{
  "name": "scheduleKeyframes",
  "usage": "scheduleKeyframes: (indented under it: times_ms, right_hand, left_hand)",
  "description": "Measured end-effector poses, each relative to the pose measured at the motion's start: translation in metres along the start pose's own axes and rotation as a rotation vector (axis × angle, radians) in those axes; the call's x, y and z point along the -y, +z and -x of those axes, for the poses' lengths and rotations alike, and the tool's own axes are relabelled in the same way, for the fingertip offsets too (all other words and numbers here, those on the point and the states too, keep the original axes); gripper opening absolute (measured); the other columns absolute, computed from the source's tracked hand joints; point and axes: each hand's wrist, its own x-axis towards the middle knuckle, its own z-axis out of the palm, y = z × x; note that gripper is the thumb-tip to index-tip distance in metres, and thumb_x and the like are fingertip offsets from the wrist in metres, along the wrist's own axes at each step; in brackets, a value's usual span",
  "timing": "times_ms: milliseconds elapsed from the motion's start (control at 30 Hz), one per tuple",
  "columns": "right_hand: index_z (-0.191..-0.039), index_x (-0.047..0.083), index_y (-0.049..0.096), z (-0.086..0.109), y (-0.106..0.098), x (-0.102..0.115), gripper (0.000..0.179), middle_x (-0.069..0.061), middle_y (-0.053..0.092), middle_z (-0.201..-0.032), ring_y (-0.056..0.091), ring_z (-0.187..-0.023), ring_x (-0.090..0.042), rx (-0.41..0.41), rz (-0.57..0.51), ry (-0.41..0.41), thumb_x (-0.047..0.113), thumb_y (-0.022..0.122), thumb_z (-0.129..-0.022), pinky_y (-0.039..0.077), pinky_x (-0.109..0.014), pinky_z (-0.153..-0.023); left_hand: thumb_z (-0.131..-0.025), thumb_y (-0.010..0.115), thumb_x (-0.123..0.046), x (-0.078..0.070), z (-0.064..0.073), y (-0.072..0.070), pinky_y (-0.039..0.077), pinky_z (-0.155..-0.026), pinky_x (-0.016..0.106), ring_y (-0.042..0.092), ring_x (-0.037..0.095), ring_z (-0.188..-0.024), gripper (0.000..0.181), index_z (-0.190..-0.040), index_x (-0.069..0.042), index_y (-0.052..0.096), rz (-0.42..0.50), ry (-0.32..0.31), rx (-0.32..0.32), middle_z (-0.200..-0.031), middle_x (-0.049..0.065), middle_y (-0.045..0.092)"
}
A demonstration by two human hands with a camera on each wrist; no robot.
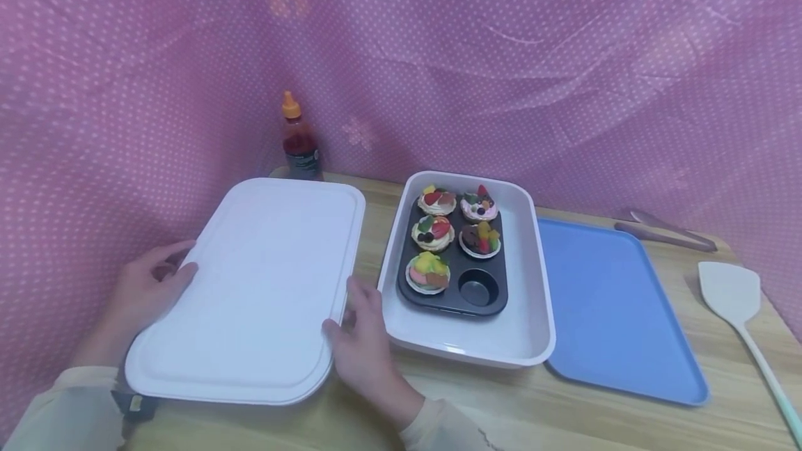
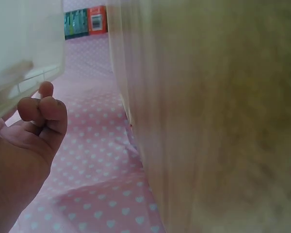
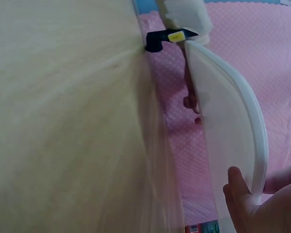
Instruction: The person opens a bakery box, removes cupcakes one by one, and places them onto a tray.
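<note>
Both hands hold a white rectangular lid (image 1: 250, 284) by its long sides, over the left part of the table. The left hand (image 1: 147, 287) grips the left edge with the thumb at the top rim, and its curled fingers (image 2: 51, 107) show at the underside in the left wrist view. Opposite it, the right hand (image 1: 365, 343) grips the right edge, fingers (image 3: 238, 187) against the underside. Beside the right hand stands a white bin (image 1: 532, 277) holding a dark muffin tin (image 1: 454, 298). Several fruit-topped tarts (image 1: 432, 232) fill its cups except the front right one.
A blue tray (image 1: 614, 312) lies right of the bin, its left edge against it. Tongs (image 1: 670, 234) and a white spatula (image 1: 729, 291) lie farther right. An orange-capped sauce bottle (image 1: 301, 141) stands behind the lid. A pink dotted cloth (image 1: 501, 54) hangs around the wooden table.
</note>
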Motion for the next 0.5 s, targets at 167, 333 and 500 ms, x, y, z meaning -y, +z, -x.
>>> scheduleKeyframes:
  times_ms: [167,333,500]
  right_hand:
    - [-0.154,-0.004,0.032,0.003,0.008,-0.003,0.066,-0.02,0.031,-0.155,0.04,-0.141,-0.037,-0.01,0.02,-0.063,0.0,0.06,-0.094,0.036,-0.05,-0.116]
    - [-0.156,-0.006,0.025,0.007,0.014,-0.01,0.068,-0.025,0.024,-0.159,0.025,-0.151,-0.04,0.002,0.054,-0.077,-0.002,0.055,-0.095,0.022,-0.053,-0.122]
    - [-0.157,-0.007,0.019,0.007,0.015,-0.014,0.068,-0.028,0.017,-0.161,0.019,-0.152,-0.043,0.014,0.059,-0.069,-0.001,0.051,-0.096,0.018,-0.055,-0.123]
  left_hand:
    - [-0.103,0.052,-0.042,0.003,-0.002,-0.001,0.052,-0.063,0.03,0.057,0.035,-0.101,0.062,-0.154,-0.009,0.04,-0.01,-0.018,0.015,-0.135,0.028,0.052]
    - [-0.103,0.053,-0.041,0.006,-0.004,-0.002,0.054,-0.069,0.041,0.055,0.039,-0.105,0.061,-0.152,-0.006,0.042,-0.04,-0.002,0.029,-0.135,0.029,0.051]
    - [-0.103,0.053,-0.042,0.007,-0.008,0.0,0.052,-0.078,0.053,0.053,0.043,-0.11,0.061,-0.152,-0.006,0.042,-0.046,0.005,0.041,-0.14,0.031,0.049]
